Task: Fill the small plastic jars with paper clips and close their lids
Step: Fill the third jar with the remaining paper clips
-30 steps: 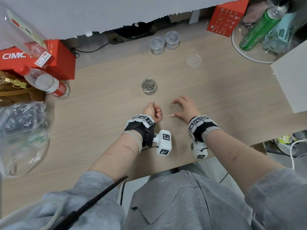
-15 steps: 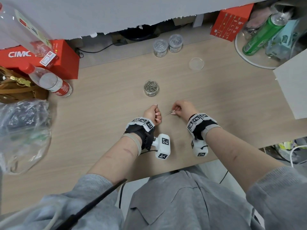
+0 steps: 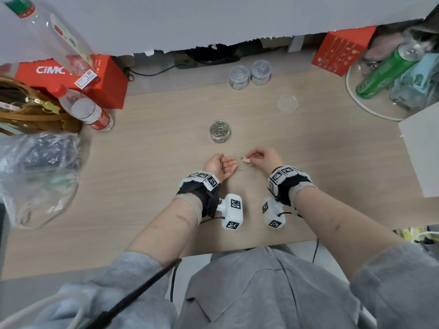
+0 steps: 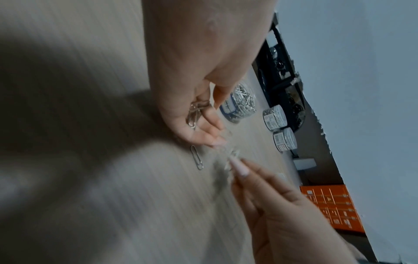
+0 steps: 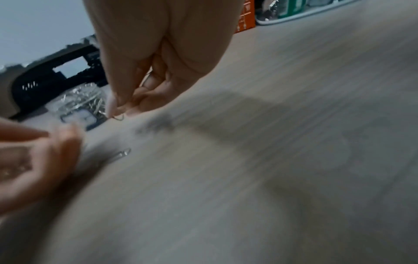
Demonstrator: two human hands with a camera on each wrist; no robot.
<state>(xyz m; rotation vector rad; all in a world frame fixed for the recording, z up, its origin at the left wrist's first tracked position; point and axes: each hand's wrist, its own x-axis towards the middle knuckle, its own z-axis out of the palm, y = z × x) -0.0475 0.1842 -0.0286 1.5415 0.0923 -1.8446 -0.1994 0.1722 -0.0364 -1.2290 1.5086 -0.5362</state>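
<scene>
Silver paper clips, a small bunch, tucked in the curled fingers of the left grip, just below the middle of the head view. One more clip pinched at the very fingertips of the right grip, close beside the left one, both low over the tabletop. Another loose clip flat on the wood between the two hands, not yet picked up.

Open jar right above the hands, near the middle of the frame, looking nearly full of clips. Clear round lid off to the upper right of it, well apart. Left far jar and right far jar side by side at the top middle, clips inside, seemingly with lids on.

Further out, a red box and a water bottle at the upper left, a crinkly plastic bag at the left edge, a green bottle at the upper right.

Now the worries. Easy to drop the pinched clip on the way up, with such a tiny hold on it. Easy to spill the bunch too, with a loose curl of fingers. Too many clips heaped over the rim, and no way to press the lid down flat. Light little jar, quick to tip from a bump of a wrist. Lone clip on the wood, easy to forget.
</scene>
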